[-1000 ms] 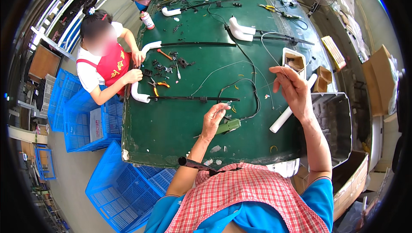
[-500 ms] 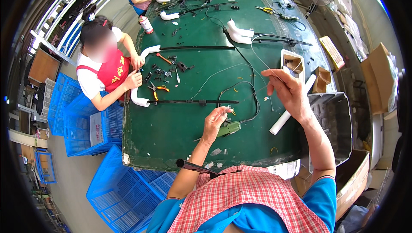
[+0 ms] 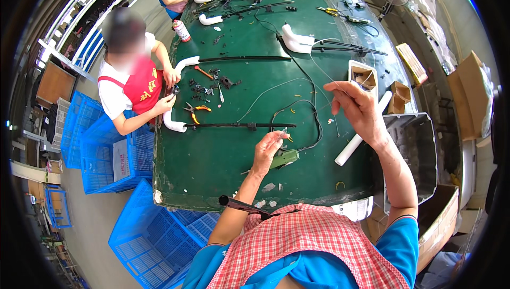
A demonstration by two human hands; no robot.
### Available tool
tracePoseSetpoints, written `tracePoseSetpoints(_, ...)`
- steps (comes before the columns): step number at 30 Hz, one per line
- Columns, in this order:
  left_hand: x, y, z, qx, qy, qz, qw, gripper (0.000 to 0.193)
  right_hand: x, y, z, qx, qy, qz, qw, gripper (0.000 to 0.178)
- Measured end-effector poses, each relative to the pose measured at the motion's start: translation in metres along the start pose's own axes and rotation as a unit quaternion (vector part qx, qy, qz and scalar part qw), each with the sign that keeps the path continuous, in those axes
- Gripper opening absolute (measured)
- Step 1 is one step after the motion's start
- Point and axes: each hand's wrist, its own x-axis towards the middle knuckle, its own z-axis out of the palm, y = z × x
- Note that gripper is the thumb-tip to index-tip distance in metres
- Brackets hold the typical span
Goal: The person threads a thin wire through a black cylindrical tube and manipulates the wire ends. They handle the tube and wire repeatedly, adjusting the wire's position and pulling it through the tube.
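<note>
While the left hand (image 3: 265,151) pinches a small clear piece (image 3: 284,131) between thumb and fingertips, just beyond a green hand tool (image 3: 285,158) lying on the bench (image 3: 228,169), the right hand (image 3: 358,111) is raised farther off to the right, its fingers bent and its thumb apart from their tips. A thin grey cable (image 3: 319,70) runs in from the far side to those fingertips, though I cannot tell whether they grip it. The step in hand looks like handling this cable between the two hands; a next move would seem to call for a steady left pinch and some slack on the right, clear of the black cord (image 3: 320,129) looping near the tool. As for containers, a large blue crate (image 3: 119,230) sits on the floor at near left, and a cardboard box (image 3: 451,201) stands at near right, its contents hard to make out. Next to it, a dark grey bin (image 3: 436,156) has a shadowed inside that I cannot read. Farther left, a second blue crate (image 3: 87,174) holds a white sheet or bag (image 3: 120,157). At far right on the bench stand a small brown carton (image 3: 397,104) and, just beside it, a white tray (image 3: 351,68) with brown cardboard inside.
</note>
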Motion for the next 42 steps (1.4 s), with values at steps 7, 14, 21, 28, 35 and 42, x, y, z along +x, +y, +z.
tracePoseSetpoints(7,0.000,-0.004,0.001,-0.011,0.003,-0.001,1.000,0.021,0.001,-0.001,-0.002,-0.013,-0.011,-0.005,1.000,0.021)
tracePoseSetpoints(14,0.001,-0.003,0.002,-0.007,-0.006,-0.002,1.000,0.024,0.002,-0.001,-0.003,-0.023,-0.015,-0.014,1.000,0.021)
tracePoseSetpoints(21,0.002,-0.003,0.004,-0.013,-0.005,-0.006,1.000,0.024,0.004,-0.003,-0.004,-0.033,-0.039,-0.020,0.998,0.022)
tracePoseSetpoints(28,0.007,0.011,0.009,0.018,-0.029,0.013,0.999,0.021,0.016,0.005,0.008,-0.121,-0.075,-0.096,0.985,0.022)
tracePoseSetpoints(35,0.010,0.018,0.010,0.058,-0.034,0.003,0.998,0.019,0.021,0.001,0.014,-0.174,-0.046,-0.156,0.971,0.016)
tracePoseSetpoints(42,0.013,0.009,0.015,0.228,0.010,0.084,0.970,0.021,0.021,-0.009,0.003,-0.240,-0.066,-0.137,0.959,0.018)
